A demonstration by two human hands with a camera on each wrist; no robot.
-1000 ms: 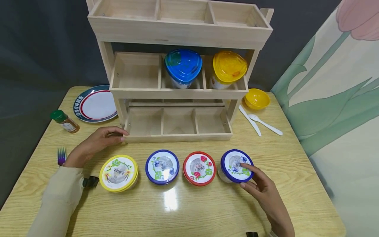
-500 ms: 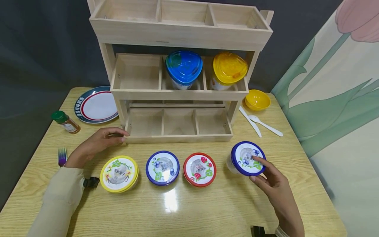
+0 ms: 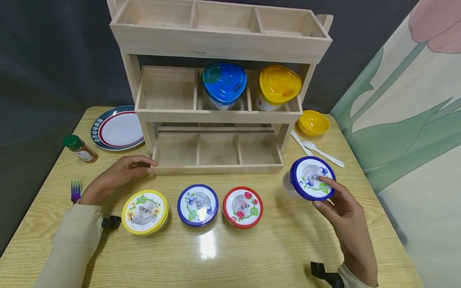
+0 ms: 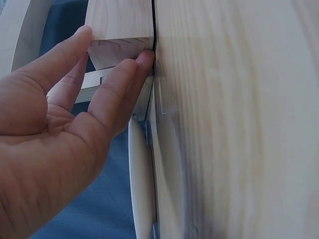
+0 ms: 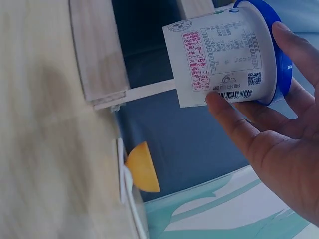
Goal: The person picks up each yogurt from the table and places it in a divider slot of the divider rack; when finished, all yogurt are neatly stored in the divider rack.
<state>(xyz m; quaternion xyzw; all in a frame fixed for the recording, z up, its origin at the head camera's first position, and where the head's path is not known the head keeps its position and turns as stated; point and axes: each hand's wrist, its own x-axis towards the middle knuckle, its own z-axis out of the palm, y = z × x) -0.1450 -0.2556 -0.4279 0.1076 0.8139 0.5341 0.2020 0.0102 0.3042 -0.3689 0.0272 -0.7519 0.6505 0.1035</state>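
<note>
My right hand (image 3: 345,216) grips a blue-lidded jelly cup (image 3: 312,179) off the table at the right, its printed lid tipped toward me. In the right wrist view the cup's white printed side (image 5: 214,59) shows, with thumb and fingers around it. My left hand (image 3: 119,176) touches the lower left corner of the wooden rack (image 3: 219,170) with its fingertips; the left wrist view shows them at the end of a wooden board (image 4: 122,45). Between my hands stand a yellow-lidded cup (image 3: 145,212), another blue-lidded cup (image 3: 197,205) and a red-lidded cup (image 3: 243,207).
A blue-lidded tub (image 3: 224,84) and a yellow-lidded tub (image 3: 280,85) sit in the rack's middle tier. Left of it are a plate (image 3: 120,128), a green-capped bottle (image 3: 80,149) and a fork (image 3: 76,191). Right of it are a yellow bowl (image 3: 313,122) and white plastic cutlery (image 3: 325,154).
My right hand has lifted the blue-lidded jelly cup from beside the red-lidded one and moved it right and toward the back. My left hand has stayed at the rack's corner.
</note>
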